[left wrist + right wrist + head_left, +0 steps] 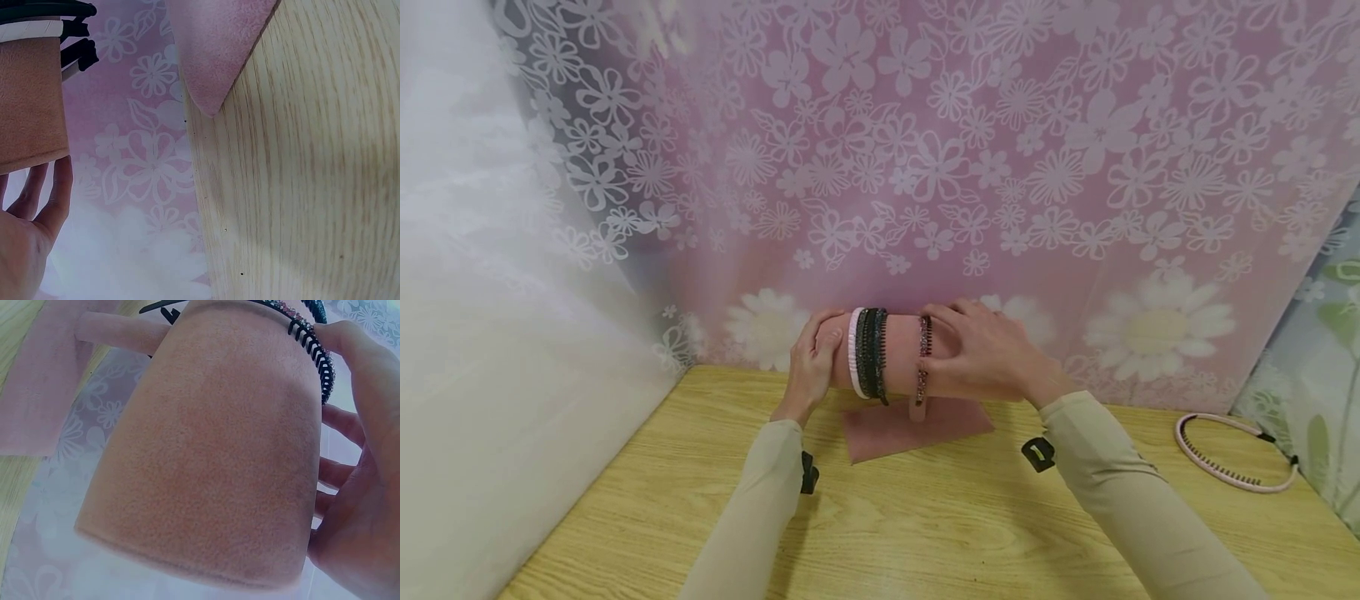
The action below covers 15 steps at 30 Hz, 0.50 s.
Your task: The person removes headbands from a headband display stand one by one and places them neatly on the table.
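A pink plush headband stand [901, 357] has a horizontal roll on a short post above a flat base. My left hand [811, 362] grips the roll's left end, thumb in front; in the left wrist view its fingertips [62, 178] touch the roll's edge. Near that end sit a white headband [854, 354] and several dark headbands [871, 354] side by side. Further right, a glittery toothed headband [922, 367] goes over the roll. My right hand [988, 350] pinches this headband between thumb and fingers; the right wrist view shows its black teeth against the plush.
A pink toothed headband [1232, 479] lies on the wood-grain table [925, 533] at the far right. The stand's pink base [917, 437] rests near the back edge. Behind it hangs a flowered pink curtain [925, 167], with a whitish sheet [497, 333] on the left.
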Each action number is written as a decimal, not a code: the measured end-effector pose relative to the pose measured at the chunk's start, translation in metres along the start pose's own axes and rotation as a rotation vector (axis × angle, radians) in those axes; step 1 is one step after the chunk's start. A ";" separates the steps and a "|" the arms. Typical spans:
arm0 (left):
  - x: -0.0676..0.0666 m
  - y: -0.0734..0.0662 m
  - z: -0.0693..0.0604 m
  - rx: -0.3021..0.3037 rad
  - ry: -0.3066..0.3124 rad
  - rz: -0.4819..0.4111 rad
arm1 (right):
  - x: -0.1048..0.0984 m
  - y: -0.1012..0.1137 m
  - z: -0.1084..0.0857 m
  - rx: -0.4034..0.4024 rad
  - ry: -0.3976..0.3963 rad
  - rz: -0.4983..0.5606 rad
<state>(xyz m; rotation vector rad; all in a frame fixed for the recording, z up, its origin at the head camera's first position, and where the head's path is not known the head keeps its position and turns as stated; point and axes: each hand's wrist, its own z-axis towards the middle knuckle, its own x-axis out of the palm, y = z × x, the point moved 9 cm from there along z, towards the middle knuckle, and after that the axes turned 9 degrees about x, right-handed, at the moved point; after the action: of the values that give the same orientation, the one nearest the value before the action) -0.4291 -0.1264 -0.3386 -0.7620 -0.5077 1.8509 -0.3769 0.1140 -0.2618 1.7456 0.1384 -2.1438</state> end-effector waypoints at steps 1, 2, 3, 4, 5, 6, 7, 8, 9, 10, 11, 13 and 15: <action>0.000 0.000 0.000 -0.002 0.001 0.000 | 0.000 0.000 0.000 0.001 -0.001 0.002; 0.000 0.001 0.000 -0.002 0.001 -0.001 | -0.001 0.000 -0.001 -0.001 -0.004 0.002; 0.000 0.001 0.000 -0.003 0.002 -0.003 | -0.001 0.000 -0.001 -0.004 -0.007 0.003; 0.000 0.001 0.000 -0.004 0.003 -0.005 | -0.001 0.000 -0.001 -0.008 -0.009 0.003; 0.000 0.001 0.000 -0.004 0.003 -0.004 | -0.001 0.000 -0.001 -0.007 -0.009 0.003; 0.000 0.001 0.000 -0.004 0.004 -0.004 | -0.001 0.000 -0.001 -0.007 -0.010 0.002; 0.000 0.001 0.000 -0.003 0.003 -0.003 | -0.001 0.000 -0.002 -0.007 -0.011 0.001; 0.000 0.001 0.000 -0.004 0.004 -0.004 | -0.001 -0.001 -0.002 -0.009 -0.010 -0.001; 0.000 0.001 0.000 -0.004 0.004 -0.006 | -0.001 -0.001 -0.002 -0.009 -0.011 -0.003; 0.000 0.001 0.000 -0.003 0.004 -0.008 | -0.001 -0.001 -0.002 -0.009 -0.012 -0.007; 0.000 0.001 0.000 -0.005 0.004 -0.009 | -0.001 -0.002 -0.002 -0.010 -0.012 -0.008; 0.001 0.002 0.000 -0.008 0.002 -0.009 | -0.001 -0.002 -0.002 -0.015 -0.015 -0.013; 0.001 0.003 0.000 -0.010 0.001 -0.012 | -0.002 -0.002 -0.002 -0.015 -0.017 -0.017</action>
<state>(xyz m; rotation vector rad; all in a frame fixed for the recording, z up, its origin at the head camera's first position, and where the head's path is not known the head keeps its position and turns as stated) -0.4310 -0.1269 -0.3407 -0.7650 -0.5197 1.8382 -0.3750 0.1166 -0.2611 1.7231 0.1648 -2.1630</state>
